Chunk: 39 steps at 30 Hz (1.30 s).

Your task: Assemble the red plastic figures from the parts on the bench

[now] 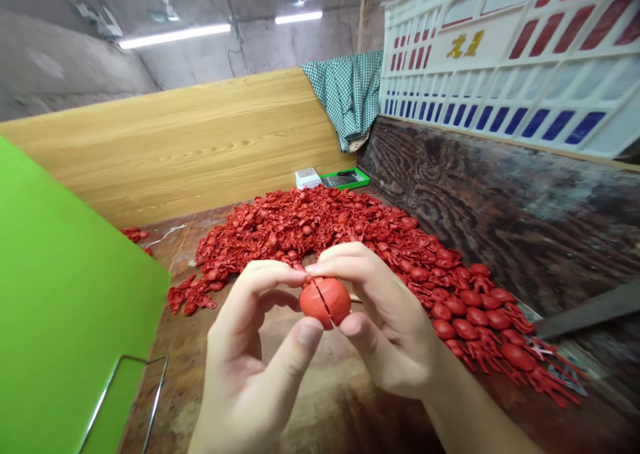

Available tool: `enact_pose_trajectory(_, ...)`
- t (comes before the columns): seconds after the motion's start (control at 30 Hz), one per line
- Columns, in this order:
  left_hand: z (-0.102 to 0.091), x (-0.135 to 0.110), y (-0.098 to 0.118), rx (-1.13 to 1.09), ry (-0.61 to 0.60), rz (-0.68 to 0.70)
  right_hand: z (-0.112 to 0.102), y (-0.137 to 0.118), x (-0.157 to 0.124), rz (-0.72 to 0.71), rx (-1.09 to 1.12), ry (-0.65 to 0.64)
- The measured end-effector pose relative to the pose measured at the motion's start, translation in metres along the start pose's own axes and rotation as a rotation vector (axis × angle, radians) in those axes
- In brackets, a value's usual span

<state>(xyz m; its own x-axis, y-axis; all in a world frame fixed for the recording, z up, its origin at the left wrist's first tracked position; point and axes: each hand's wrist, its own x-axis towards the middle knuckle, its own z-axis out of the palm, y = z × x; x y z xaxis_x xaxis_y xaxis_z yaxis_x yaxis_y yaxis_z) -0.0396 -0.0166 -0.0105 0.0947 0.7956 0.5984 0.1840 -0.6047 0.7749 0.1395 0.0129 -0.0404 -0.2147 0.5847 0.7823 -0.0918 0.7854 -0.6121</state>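
Both hands meet over the worktable on a small red plastic ball (325, 301) made of two half shells, with a dark seam slanting between them. My left hand (250, 367) pinches the left half between thumb and forefinger. My right hand (385, 321) grips the right half the same way. Behind the hands, a big heap of red plastic half shells (320, 231) spreads across the table and trails off to the right, some still joined on sprues.
A bright green board (60, 294) with a wire handle (125, 394) fills the left. A light wooden panel (190, 141) stands at the back, a dark board (500, 201) on the right with a white crate (510, 54) above. A green tray (346, 178) and checked cloth (350, 94) lie behind.
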Motion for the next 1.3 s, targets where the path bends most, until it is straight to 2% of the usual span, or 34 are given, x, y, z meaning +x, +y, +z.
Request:
enact_pose_trajectory(0.17, 0.002, 0.005, 0.001, 0.026, 0.089, -0.036, 0.002, 0.0, 0.004, 0.053, 0.072, 0.128)
enact_pose_trajectory(0.37, 0.002, 0.0, -0.001, 0.113, 0.151, -0.044, 0.001, -0.002, 0.011, -0.027, 0.023, 0.126)
enact_pose_trajectory(0.53, -0.001, 0.001, -0.004, 0.007, 0.153, -0.106, 0.0, -0.001, 0.012, -0.046, 0.008, 0.106)
enact_pose_trajectory(0.73, 0.004, 0.004, -0.002, -0.228, 0.081, -0.187, 0.004, -0.004, 0.012, -0.047, 0.01, 0.099)
enact_pose_trajectory(1.07, 0.015, 0.008, 0.002, -0.328, 0.141, -0.242, 0.007, -0.009, 0.013, -0.011, 0.119, 0.124)
enact_pose_trajectory(1.3, 0.018, 0.006, -0.004, -0.353, 0.19, -0.261, 0.007, -0.006, 0.011, -0.021, 0.065, 0.112)
